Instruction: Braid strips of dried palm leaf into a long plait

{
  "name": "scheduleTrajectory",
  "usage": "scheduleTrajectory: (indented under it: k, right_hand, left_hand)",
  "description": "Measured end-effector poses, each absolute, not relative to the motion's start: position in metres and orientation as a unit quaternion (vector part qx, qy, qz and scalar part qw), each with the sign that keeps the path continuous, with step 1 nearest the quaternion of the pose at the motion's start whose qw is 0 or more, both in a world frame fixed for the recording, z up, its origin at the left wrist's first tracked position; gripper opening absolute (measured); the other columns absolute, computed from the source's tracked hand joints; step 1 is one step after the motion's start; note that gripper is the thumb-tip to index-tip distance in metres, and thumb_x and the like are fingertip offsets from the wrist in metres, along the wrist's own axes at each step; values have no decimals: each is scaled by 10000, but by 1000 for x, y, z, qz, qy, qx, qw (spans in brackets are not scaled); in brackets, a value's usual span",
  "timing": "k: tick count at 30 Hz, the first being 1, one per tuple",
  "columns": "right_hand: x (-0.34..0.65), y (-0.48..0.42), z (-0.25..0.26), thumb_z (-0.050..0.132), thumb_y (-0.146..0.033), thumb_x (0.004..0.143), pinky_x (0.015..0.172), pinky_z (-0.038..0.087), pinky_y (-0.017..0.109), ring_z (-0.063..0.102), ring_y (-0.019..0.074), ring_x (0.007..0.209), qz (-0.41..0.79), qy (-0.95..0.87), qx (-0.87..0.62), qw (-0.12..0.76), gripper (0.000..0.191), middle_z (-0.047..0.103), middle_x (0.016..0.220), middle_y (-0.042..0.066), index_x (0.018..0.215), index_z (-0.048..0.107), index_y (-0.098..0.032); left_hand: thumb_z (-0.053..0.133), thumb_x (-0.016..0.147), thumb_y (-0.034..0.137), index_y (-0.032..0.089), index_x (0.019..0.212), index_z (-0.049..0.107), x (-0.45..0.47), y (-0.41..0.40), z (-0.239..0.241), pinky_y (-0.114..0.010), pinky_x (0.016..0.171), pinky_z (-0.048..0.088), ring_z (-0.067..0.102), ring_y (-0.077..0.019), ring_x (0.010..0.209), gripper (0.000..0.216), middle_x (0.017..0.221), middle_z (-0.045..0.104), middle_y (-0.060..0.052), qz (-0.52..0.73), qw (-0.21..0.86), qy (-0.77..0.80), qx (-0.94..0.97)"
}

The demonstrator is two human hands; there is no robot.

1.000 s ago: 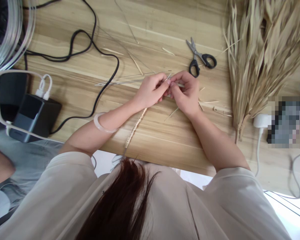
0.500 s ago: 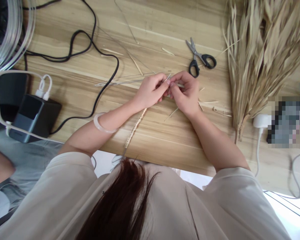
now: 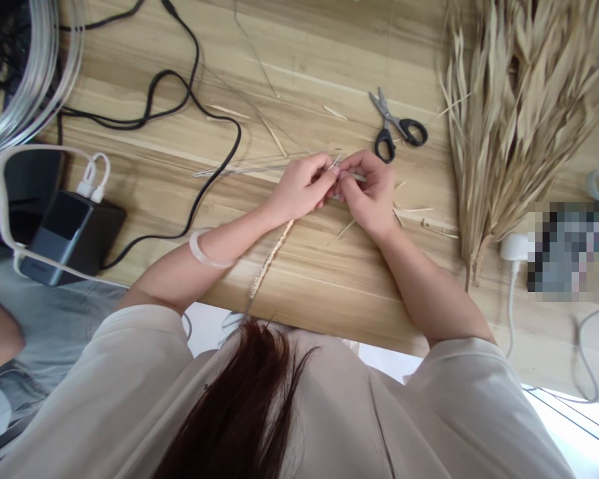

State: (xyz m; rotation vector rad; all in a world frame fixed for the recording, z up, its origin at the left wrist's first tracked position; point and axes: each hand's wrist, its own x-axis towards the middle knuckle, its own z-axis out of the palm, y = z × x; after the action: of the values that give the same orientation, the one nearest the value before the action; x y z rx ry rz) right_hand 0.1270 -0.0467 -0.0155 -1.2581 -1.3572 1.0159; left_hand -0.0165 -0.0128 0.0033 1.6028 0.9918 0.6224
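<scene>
As can be seen, pinched close and partly hidden

In the head view, can see the left hand (image 3: 304,185) with fingers bent and pinched on a thin strand (image 3: 336,160), visible only as a short tip above the thumb. Just beside, see the right hand (image 3: 372,196) with fingers curled in and nearly meeting; cannot tell whether closed on anything. Cannot make out the rest of the strand, covered by both hands.

Follow the braided strip (image 3: 268,263) from under the left wrist towards the near edge of the worktop (image 3: 339,279); cannot tell whether joined to the strand. Beside the left hand, note thin wires (image 3: 252,167) running out of sight beneath.

Near the right hand, see scissors (image 3: 390,120) with blades slightly apart. Farther right, see dried leaves (image 3: 504,133), cut off at the top, and a pixelated patch (image 3: 559,249), unreadable. At the left edge, see a clear coil (image 3: 40,73), cut off.
</scene>
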Motion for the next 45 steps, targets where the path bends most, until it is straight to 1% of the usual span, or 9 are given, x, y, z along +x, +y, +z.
scheduleTrajectory:
  k: [7,14,22,30,37,41,45]
  right_hand:
    - [127,-47,-15,590,-383,828,513,503,224,588,101,594,416,-562,-516,495,151,572,644,-25,815,568,-235]
    - [127,-47,-14,615,-403,807,511,511,219,586,99,590,424,-555,-518,494,166,577,629,-27,818,588,-239]
    - [127,-47,-15,613,-390,812,514,510,216,587,99,608,426,-554,-520,491,160,573,631,-33,833,585,-234]
    - [127,-47,-16,608,-353,821,536,519,224,587,100,615,430,-553,-518,491,122,564,646,-35,838,572,-237]
    - [128,-47,-16,613,-367,820,521,513,222,587,100,608,428,-553,-516,494,134,574,645,-30,828,587,-235]
    - [127,-48,-15,602,-346,829,534,510,236,584,103,607,427,-556,-514,495,110,576,659,-24,826,581,-238]
    - [127,-48,-15,596,-374,834,528,501,231,582,103,608,423,-560,-518,490,141,573,661,-24,829,561,-237]
  left_hand:
    - [438,904,470,193,712,518,-17,-12,2,-207,404,392,516,-77,461,346,640,621,-23,264,543,417,679]
    - [443,900,477,185,722,523,-17,-13,3,-197,391,381,509,-72,456,352,635,613,-21,264,549,418,674]
    - [444,892,500,194,710,518,-17,-13,3,-198,383,376,504,-77,455,363,630,616,-26,264,551,421,671]
    - [435,901,483,192,728,535,-17,-13,2,-207,395,380,518,-78,465,354,639,618,-23,263,549,419,674]
    - [438,894,501,194,716,527,-17,-13,3,-210,390,377,509,-77,455,366,632,611,-21,266,552,414,673]
    - [437,898,490,196,722,535,-17,-13,3,-215,393,382,514,-80,462,357,642,619,-24,261,551,419,673]
    - [439,905,468,190,719,531,-17,-13,2,-216,395,378,510,-79,455,346,632,614,-23,268,550,413,674]
